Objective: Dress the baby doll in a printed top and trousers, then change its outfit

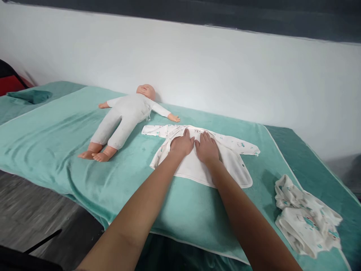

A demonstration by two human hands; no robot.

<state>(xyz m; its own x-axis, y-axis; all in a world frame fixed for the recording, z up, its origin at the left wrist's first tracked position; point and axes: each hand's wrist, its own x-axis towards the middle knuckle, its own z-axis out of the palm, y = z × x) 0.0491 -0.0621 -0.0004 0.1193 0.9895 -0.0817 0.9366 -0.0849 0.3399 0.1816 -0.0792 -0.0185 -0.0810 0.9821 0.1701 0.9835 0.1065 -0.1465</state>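
Observation:
A white printed baby shirt (225,165) lies spread open on the teal towel (56,135), sleeves stretched to either side. My left hand (182,144) and my right hand (207,147) both rest flat on the middle of the shirt, side by side, fingers stretched out toward the collar. A baby doll (124,116) in a white bodysuit lies on its back to the left of the shirt, head toward the wall, arms out. Its near hand almost reaches the shirt's left sleeve.
A crumpled white printed garment (306,218) lies at the right near the towel's edge. A folded teal cloth (29,96) sits far left. The white wall (225,67) runs right behind the bed. Dark floor (34,214) shows at the lower left.

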